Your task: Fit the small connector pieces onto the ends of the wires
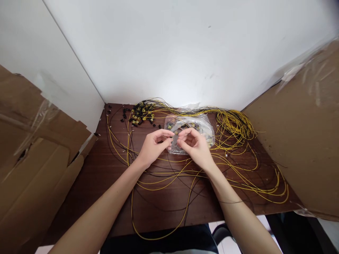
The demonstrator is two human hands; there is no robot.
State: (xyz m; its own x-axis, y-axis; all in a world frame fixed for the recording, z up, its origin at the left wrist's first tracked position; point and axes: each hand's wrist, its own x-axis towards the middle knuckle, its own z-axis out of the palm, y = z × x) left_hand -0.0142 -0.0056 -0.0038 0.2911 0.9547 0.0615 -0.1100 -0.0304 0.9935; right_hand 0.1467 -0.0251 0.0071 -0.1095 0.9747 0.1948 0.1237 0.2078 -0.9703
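My left hand [156, 145] is closed in a pinch over the table, with a small black part [171, 138] at its fingertips. A thin dark wire [169, 163] runs down from just below those fingertips. Close by on the right, my right hand [195, 145] is also pinched, and whatever lies between its fingers is too small to make out. The two sets of fingertips face each other with a narrow gap. Beneath and behind both hands lies a clear plastic bag [208, 128] with small yellow and black pieces inside.
A pile of yellow and black connectors [139, 114] sits back left, with loose black bits [124, 113] beside it. Coiled yellow and black wires [235, 125] lie back right; loose yellow wires [159, 189] cross the brown table [106, 197]. Cardboard [299, 134] flanks both sides; a white wall [169, 53] stands behind.
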